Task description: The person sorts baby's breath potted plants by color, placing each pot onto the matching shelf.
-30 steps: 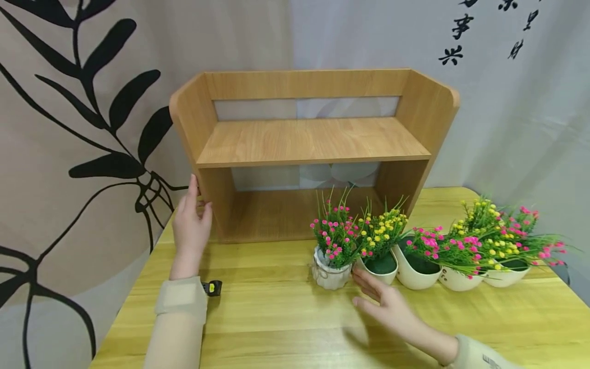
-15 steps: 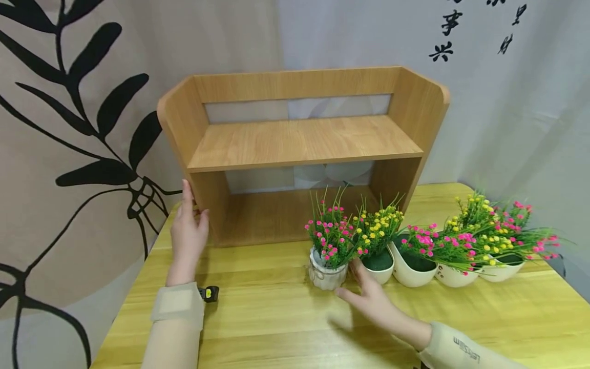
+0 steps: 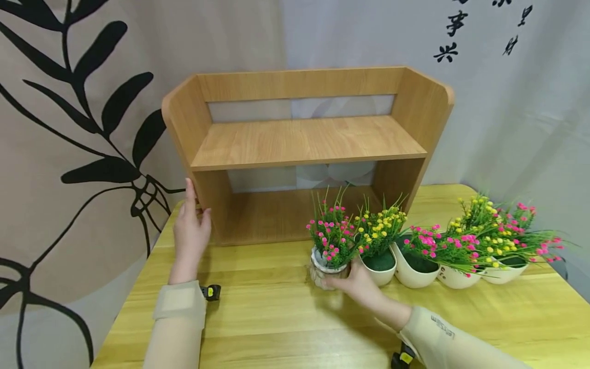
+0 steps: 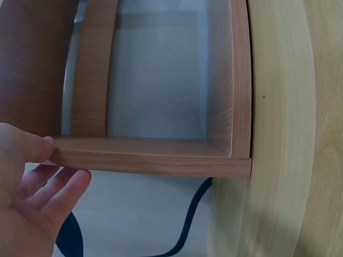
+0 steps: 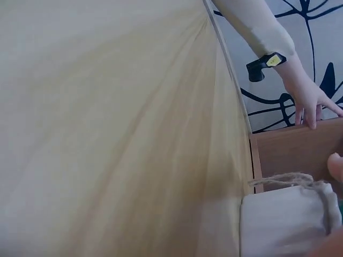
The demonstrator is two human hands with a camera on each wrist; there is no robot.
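A two-tier wooden desktop shelf (image 3: pixel 309 141) stands on the table (image 3: pixel 258 318). My left hand (image 3: pixel 190 243) pinches the front edge of its left side panel (image 4: pixel 155 163), thumb inside and fingers outside. In front of the shelf's lower tier is a small potted artificial plant with pink flowers (image 3: pixel 333 236). Its whitish pot (image 5: pixel 284 219) has twine tied round it. My right hand (image 3: pixel 361 289) grips this pot from the right, the thumb across its front; the other fingers are mostly hidden behind it. The pot sits low at the table surface.
Right beside it stands a white pot with yellow flowers (image 3: pixel 380 230). Further right, several more white pots with pink and yellow flowers (image 3: pixel 461 251) stand in a row. A patterned curtain (image 3: pixel 359 36) hangs behind the shelf.
My right hand has moved left from beside the yellow-flowered pot and closed round the twine-tied pot. My left hand stays at the shelf's side panel. The head view has shifted slightly.
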